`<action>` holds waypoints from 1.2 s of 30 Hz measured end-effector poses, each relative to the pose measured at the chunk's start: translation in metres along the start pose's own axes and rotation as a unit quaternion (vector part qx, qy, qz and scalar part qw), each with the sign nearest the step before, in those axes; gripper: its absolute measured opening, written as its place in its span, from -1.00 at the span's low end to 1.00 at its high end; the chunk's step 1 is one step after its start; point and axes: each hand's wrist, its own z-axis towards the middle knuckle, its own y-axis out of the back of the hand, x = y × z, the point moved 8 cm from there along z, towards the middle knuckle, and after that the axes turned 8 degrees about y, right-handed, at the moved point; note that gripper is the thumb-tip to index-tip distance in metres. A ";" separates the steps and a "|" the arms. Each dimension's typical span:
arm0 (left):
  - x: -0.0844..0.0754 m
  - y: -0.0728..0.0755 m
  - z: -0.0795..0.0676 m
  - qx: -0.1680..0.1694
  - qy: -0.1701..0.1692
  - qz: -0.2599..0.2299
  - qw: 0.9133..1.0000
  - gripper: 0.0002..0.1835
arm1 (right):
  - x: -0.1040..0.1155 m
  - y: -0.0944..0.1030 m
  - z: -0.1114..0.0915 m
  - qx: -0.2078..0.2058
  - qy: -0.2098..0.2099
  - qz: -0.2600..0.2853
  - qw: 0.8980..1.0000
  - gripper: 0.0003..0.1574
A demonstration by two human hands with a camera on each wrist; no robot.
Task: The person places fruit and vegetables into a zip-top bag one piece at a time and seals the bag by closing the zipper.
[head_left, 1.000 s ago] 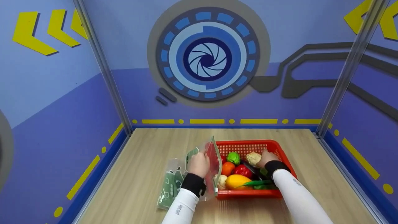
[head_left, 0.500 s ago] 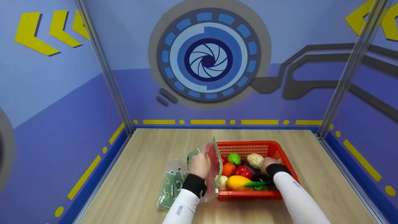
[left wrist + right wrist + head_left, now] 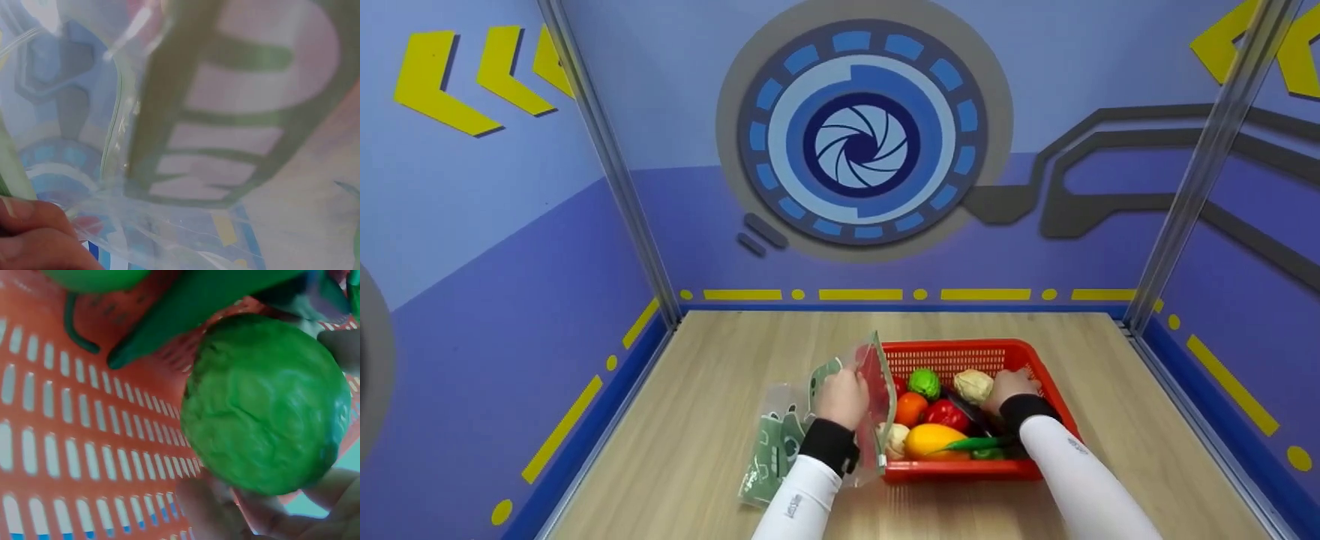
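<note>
My left hand (image 3: 841, 397) pinches a clear zip bag (image 3: 871, 442) with green print, standing with its mouth toward the red basket. Up close, the left wrist view shows the bag's film (image 3: 236, 129) and the curled fingers (image 3: 34, 236). Down in the basket's right end is my right hand (image 3: 1012, 390). A green toy cabbage (image 3: 267, 405) lies between its thumb and fingers (image 3: 214, 509) in the right wrist view; the head view hides this cabbage behind the hand. Left of that hand sits a pale, wrinkled round vegetable (image 3: 973, 386).
The red basket (image 3: 960, 471) also holds a smaller green cabbage (image 3: 925, 383), an orange fruit (image 3: 911, 409), a red vegetable (image 3: 946, 415), a yellow mango-like fruit (image 3: 934, 441), a dark eggplant (image 3: 971, 411) and a green pepper (image 3: 982, 443). More green-printed bagging (image 3: 761, 465) lies left on the table.
My right hand has shifted slightly right and toward me inside the basket, uncovering more of the pale vegetable. The left hand stays in place with the bag.
</note>
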 end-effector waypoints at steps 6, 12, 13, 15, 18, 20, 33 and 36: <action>-0.002 0.001 -0.001 -0.019 -0.018 0.015 1.000 -0.83 | -0.002 0.005 0.005 -0.026 -0.020 0.043 0.999 0.12; -0.001 -0.002 0.000 -0.009 -0.009 0.013 1.000 -0.81 | -0.002 0.009 0.008 -0.051 -0.008 0.047 0.998 0.11; -0.001 -0.002 0.000 -0.007 -0.008 0.012 1.000 -0.80 | 0.000 0.009 0.009 -0.053 -0.002 0.047 0.997 0.09; -0.001 -0.002 0.000 -0.007 -0.008 0.013 1.000 -0.80 | 0.003 0.011 0.009 -0.056 0.008 0.049 0.997 0.04; -0.002 -0.001 0.000 -0.013 -0.011 0.015 1.000 -0.82 | 0.010 0.014 0.011 -0.062 0.013 0.071 0.995 -0.01; -0.003 0.000 0.000 -0.018 -0.012 0.018 1.000 -0.82 | 0.016 0.017 0.011 -0.069 0.014 0.097 0.993 0.00; -0.003 0.002 0.000 -0.019 -0.019 0.010 1.000 -0.83 | 0.087 0.026 0.007 -0.096 0.067 0.311 0.943 -0.37; -0.005 0.003 -0.001 -0.023 -0.029 0.005 0.999 -0.83 | 0.105 0.026 0.003 -0.091 0.078 0.349 0.930 -0.46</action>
